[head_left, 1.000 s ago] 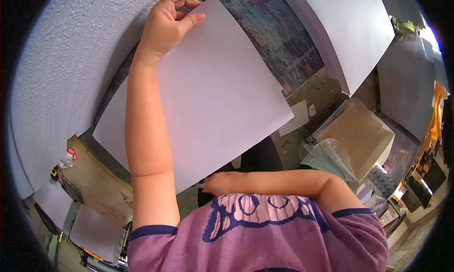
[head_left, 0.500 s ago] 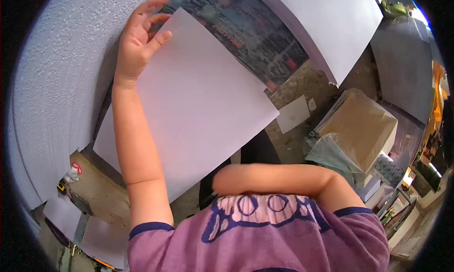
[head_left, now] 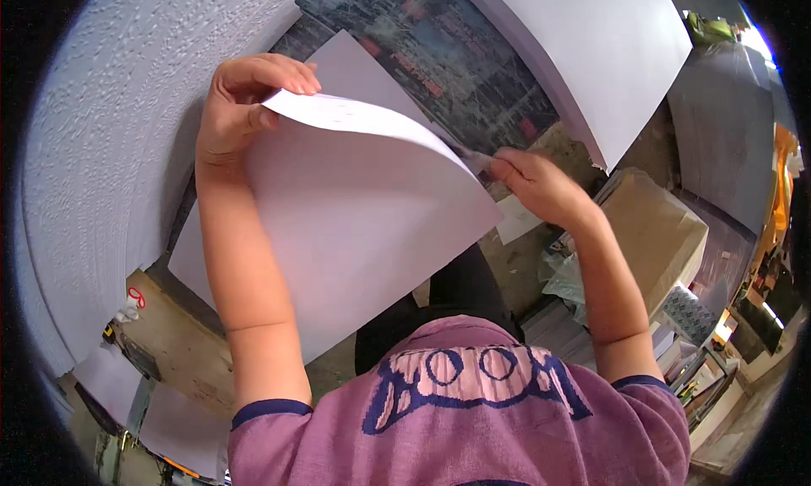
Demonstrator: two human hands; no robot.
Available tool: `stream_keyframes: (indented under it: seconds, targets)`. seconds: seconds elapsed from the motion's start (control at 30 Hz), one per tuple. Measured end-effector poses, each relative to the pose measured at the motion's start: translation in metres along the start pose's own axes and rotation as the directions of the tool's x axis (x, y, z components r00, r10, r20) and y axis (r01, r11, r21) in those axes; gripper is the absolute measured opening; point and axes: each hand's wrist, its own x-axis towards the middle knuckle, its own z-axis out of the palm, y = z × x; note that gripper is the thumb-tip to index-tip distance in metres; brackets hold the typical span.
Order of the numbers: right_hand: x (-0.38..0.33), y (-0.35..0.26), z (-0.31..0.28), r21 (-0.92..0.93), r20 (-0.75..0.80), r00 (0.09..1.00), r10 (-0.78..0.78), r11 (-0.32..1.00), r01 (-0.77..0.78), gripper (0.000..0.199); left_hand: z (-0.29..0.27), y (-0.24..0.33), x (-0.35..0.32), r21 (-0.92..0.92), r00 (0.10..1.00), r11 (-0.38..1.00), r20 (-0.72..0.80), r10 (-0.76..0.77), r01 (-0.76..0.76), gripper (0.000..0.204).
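Observation:
My left hand (head_left: 249,97) pinches the far corner of a large white paper sheet (head_left: 363,199), thumb below and fingers on top. That corner is lifted and curls back, with the far edge rising in a bend. Beneath it shows more white paper (head_left: 345,59), lying on a dark, scratched board (head_left: 405,30). My right hand (head_left: 536,186) is closed at the sheet's right side. From it a thin, blurred tool (head_left: 475,160) points toward the lifted edge. Its kind cannot be made out.
A tall stack of white sheets (head_left: 591,47) stands at the far right. White textured stacks (head_left: 127,123) rise along the left. A brown-topped, plastic-wrapped package (head_left: 655,233) and piled papers sit on the right. A small paper scrap (head_left: 517,220) lies near my right hand.
My left hand has closed on the sheet's corner and raised it. My right hand has swung out from my chest to the sheet's right edge, a thin tool now showing in it.

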Motion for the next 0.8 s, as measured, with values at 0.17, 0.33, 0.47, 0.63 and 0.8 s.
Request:
stream_keyframes:
  seconds: [0.17,0.33,0.47,0.63,0.8]
  targets:
    - [-0.016,0.035,-0.046,-0.212,0.393,0.912,0.121,0.976,-0.038,0.025,0.015,0.004,0.003,0.218,0.932,0.942,-0.315,-0.18,0.256,0.029]
    - [-0.029,0.043,-0.046,-0.277,0.427,0.89,0.159,0.96,-0.038,0.023,0.026,-0.011,0.015,0.387,0.933,0.882,-0.33,-0.14,0.269,0.036]
    - [-0.029,0.063,0.006,-0.191,0.517,0.853,-0.064,0.964,0.188,0.022,0.029,-0.011,0.016,0.386,0.915,0.869,-0.371,-0.161,0.309,0.036]
    - [-0.042,-0.016,0.133,0.02,0.707,0.692,-0.143,0.983,0.182,0.028,0.028,-0.01,0.017,0.42,0.923,0.848,-0.337,-0.184,0.323,0.04]
    - [-0.054,-0.048,0.253,0.119,0.71,0.614,-0.346,0.918,0.379,0.027,0.026,-0.008,0.019,0.422,0.932,0.853,-0.313,-0.181,0.307,0.043]
